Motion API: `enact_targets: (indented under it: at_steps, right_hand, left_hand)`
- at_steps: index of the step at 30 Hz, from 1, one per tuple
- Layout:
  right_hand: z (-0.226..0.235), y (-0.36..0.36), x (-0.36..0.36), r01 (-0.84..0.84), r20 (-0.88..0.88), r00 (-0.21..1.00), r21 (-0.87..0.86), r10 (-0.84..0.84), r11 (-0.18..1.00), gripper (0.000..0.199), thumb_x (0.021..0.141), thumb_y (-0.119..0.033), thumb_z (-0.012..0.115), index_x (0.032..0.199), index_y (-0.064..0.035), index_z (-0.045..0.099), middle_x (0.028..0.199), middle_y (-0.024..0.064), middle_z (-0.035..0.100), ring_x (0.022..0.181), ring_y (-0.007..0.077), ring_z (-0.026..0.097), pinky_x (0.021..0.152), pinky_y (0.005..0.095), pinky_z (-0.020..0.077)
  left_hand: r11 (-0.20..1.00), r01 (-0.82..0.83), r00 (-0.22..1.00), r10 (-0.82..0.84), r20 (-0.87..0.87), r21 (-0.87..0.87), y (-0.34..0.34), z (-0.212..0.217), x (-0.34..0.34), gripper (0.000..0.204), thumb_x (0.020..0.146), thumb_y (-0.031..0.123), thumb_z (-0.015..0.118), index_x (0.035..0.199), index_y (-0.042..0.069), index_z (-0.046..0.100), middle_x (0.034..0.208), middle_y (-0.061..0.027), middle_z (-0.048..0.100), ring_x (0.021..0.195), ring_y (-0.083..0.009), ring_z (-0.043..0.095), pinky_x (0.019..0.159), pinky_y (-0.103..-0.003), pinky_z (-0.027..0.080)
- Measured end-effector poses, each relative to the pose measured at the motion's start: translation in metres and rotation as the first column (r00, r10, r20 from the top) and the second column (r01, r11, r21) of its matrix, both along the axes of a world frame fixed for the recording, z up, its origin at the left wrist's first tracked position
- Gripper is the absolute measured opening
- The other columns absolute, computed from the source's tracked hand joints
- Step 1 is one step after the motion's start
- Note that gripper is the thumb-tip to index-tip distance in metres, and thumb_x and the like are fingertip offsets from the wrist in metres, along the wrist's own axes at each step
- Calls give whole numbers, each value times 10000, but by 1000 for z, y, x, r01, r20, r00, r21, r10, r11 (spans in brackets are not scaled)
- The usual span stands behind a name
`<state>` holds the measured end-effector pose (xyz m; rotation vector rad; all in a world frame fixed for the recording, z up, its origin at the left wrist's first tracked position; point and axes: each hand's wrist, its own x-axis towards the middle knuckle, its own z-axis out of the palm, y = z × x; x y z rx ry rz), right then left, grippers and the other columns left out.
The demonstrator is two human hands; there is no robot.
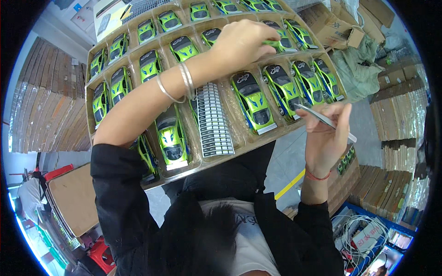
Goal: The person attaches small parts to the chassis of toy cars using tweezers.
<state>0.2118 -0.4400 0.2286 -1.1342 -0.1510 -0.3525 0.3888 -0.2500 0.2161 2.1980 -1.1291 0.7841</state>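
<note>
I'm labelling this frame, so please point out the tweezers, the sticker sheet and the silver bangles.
tweezers point(324, 120): head view, middle of the metal arms.
sticker sheet point(212, 119): head view, centre of the strip.
silver bangles point(186, 80): head view, on the wrist bands.

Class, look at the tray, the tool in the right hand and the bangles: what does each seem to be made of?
Tray: thin moulded plastic, tan and semi-glossy, with pressed pockets.
Tool in the right hand: probably metal tweezers, judging by the thin, grey, shiny blades.
Bangles on the left wrist: likely silver-coloured metal, as thin bright hoops.
</note>
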Motion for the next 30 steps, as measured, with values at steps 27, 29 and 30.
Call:
enact_targets:
  at_steps: [27,29,30]
  right_hand:
    - [-22,50,24,-426,-163,902,-173,401,888,471,1074,-349,379,881,29,584,742,156,641,645,193,613,622,301,491]
    - [-24,48,23,-441,-155,895,-175,417,880,472,1074,-346,377,882,31,584,747,159,643,646,195,615,621,303,492]
    - [-25,47,22,-444,-141,895,-173,424,879,472,1075,-343,374,884,33,584,751,162,645,648,197,617,620,305,493]
  left_hand:
    - [793,-320,947,280,157,518,63,32,-47,274,773,92,684,1041,52,729,931,-209,709,860,-360,695,731,-460,563]
    - [762,-142,934,315,-170,632,62,43,-33,282,759,72,657,1027,96,741,941,-155,723,866,-334,700,711,-451,563]
    - [764,-146,931,321,-174,629,64,47,-31,282,759,72,657,1027,96,741,941,-155,723,866,-334,700,711,-451,563]
